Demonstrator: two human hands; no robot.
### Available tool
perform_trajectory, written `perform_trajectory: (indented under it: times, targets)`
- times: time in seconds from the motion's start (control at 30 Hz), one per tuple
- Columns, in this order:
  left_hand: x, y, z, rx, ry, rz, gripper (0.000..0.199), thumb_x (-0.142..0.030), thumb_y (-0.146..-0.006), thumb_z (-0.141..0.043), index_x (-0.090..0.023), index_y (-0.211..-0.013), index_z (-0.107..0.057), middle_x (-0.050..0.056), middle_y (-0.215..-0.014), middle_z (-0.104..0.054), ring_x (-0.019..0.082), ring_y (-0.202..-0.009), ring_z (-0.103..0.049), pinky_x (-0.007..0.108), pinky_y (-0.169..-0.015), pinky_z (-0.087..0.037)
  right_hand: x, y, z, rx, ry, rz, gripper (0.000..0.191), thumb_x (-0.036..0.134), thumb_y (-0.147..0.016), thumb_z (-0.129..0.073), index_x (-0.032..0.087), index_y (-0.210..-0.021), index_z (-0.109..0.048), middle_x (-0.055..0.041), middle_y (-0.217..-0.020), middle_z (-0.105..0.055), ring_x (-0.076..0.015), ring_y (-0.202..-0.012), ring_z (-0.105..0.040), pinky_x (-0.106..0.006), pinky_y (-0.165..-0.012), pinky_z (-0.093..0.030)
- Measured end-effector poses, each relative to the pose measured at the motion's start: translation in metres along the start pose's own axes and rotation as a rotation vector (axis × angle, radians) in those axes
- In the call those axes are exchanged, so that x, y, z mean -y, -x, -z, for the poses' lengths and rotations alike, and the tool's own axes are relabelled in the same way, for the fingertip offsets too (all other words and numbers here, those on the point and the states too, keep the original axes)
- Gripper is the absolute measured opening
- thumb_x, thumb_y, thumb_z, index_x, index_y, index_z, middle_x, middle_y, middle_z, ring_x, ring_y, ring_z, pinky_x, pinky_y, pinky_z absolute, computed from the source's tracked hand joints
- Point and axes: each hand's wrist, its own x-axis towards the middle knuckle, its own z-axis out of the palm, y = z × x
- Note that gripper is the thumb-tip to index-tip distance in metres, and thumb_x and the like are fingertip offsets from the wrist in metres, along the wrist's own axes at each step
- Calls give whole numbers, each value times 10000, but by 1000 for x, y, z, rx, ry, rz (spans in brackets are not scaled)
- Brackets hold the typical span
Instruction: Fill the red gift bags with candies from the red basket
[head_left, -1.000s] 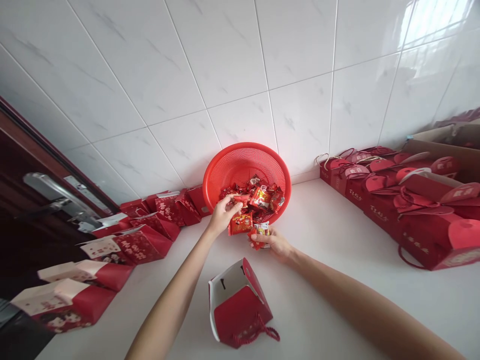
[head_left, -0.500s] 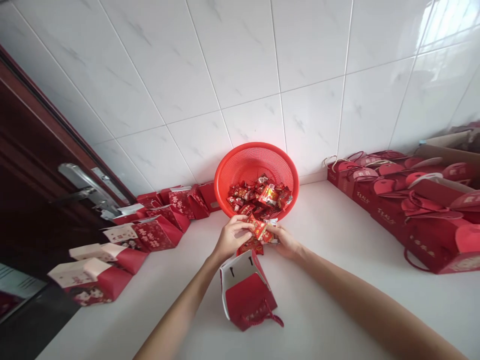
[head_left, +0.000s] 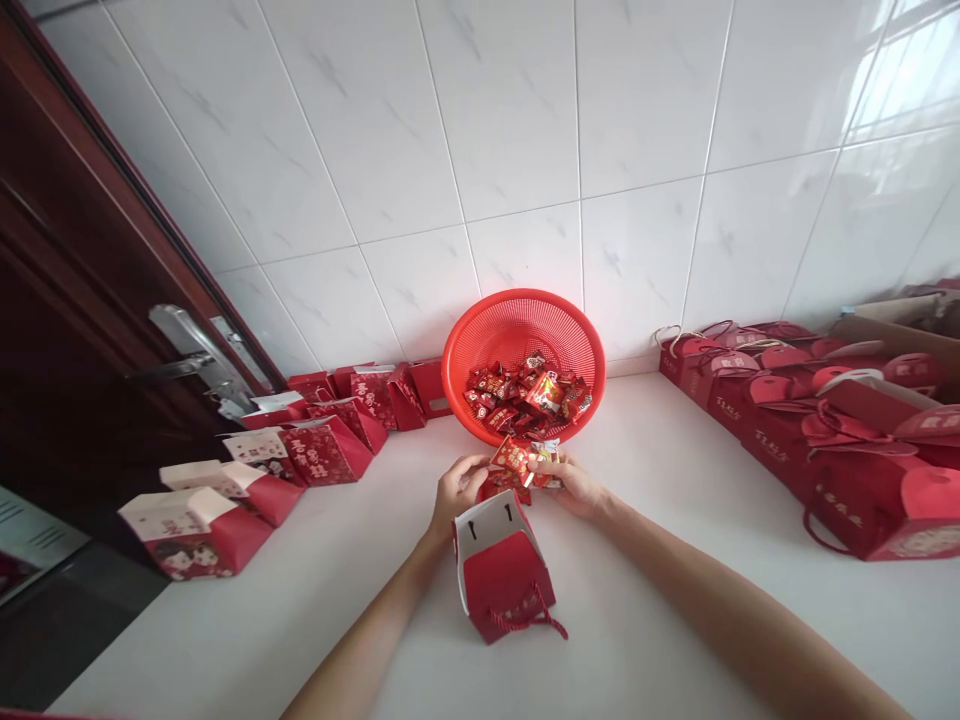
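Red and gold candy packets [head_left: 514, 458] are pinched in my right hand [head_left: 574, 484], just in front of the basket's rim. My left hand [head_left: 459, 488] is beside them on the left, fingers curled; whether it grips a packet is hidden. Below the hands an open red box [head_left: 507, 575] with a white inside and a twisted red cord stands on the white table. More red packets show between the hands, behind the box. The red mesh basket [head_left: 525, 310] holds a heap of wrapped candies [head_left: 517, 395] at its bottom.
Several closed red and cream boxes [head_left: 322, 455] line the table's left side, near a dark door [head_left: 82, 230] with a metal handle. At the right stand several red boxes with cord handles [head_left: 765, 440], beside a cardboard box. A tiled wall [head_left: 525, 120] rises behind.
My left hand has drawn back a little from the red packet, which stays in my right hand. The camera view has shifted slightly, with the scene further right.
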Motion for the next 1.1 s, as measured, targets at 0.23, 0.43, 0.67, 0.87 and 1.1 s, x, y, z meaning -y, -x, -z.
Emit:
perform_trajectory:
  times: [0.23, 0.43, 0.67, 0.87, 1.1]
  targets:
    - [-23, 7, 4, 137, 74, -3, 533, -584, -770, -705, -154, -1085, -698, 154, -1165, -738, 303, -1104, -686, 417, -971, -531, 12, 8, -11, 63, 98, 0, 396, 318, -532, -933, 163, -825, -718, -7, -729, -704, -121, -613, -600, -253, -614, -472]
    - [-60, 14, 36, 152, 96, -134, 475, -590, -821, -667, -186, -1068, -697, 117, -1103, -739, 272, -997, -691, 420, -939, -535, 60, 19, -33, 99, 275, 128, 370, 301, -525, -926, 164, -684, -620, 49, -570, -577, -77, -495, -473, -231, -504, -363]
    - [-111, 61, 60, 372, -198, -314, 347, -488, -924, -587, -246, -819, -812, 82, -1253, -676, 303, -1202, -606, 421, -1056, -479, 117, 51, -62, 155, 508, 200, 411, 298, -568, -914, 165, -828, -625, 39, -646, -599, -107, -548, -534, -245, -501, -408]
    - [-95, 79, 30, 123, -393, -187, 230, -380, -897, -620, -255, -910, -813, 81, -1103, -733, 283, -1036, -690, 393, -902, -570, 114, 73, -86, 232, 537, 267, 416, 333, -641, -902, 177, -903, -620, 35, -694, -585, -111, -610, -550, -229, -538, -451]
    - [-97, 83, 28, 368, -148, -121, 373, -245, -793, -712, -270, -1165, -724, 39, -1240, -714, 305, -1198, -635, 427, -1016, -539, 91, 79, -103, 383, 533, 222, 392, 375, -702, -869, 181, -935, -621, 9, -822, -603, -109, -668, -553, -230, -592, -470]
